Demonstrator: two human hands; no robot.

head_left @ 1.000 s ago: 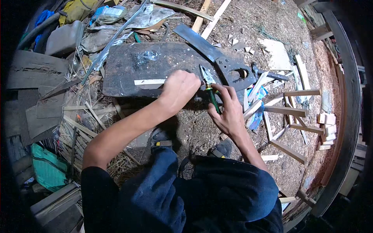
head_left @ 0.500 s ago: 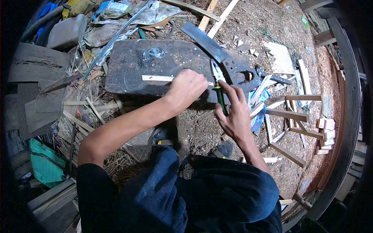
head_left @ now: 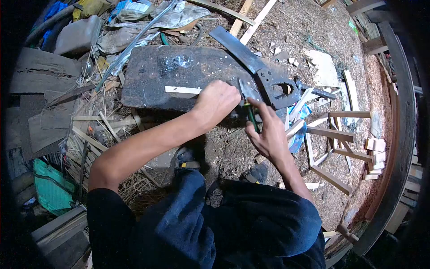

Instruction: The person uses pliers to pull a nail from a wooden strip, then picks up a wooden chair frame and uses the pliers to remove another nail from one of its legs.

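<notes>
My left hand (head_left: 218, 99) is closed over a thin pale wood strip (head_left: 182, 90) lying along the front of a dark, worn wooden bench (head_left: 152, 74). The strip's left end sticks out beyond the hand; its other end is mostly hidden. Just to the right, my right hand (head_left: 268, 134) grips pliers (head_left: 252, 115) with green and black handles. Their metal jaws point up, close to the left hand's fingers, and are blurred. A hand saw (head_left: 239, 48) with a dark blade lies across the bench's right end, beyond the pliers.
A hammer-like tool (head_left: 320, 93) lies right of the saw. Small wooden frames (head_left: 333, 132) stand on the shaving-covered floor at right, near stacked wood blocks (head_left: 376, 154). Thin sticks (head_left: 92, 136), a green container (head_left: 53, 186) and grey boards (head_left: 49, 114) fill the left side.
The pliers have swung, their jaws tilting left and nearer my left hand. My right fingers have shifted slightly on the handles. The left hand and wood strip have barely moved.
</notes>
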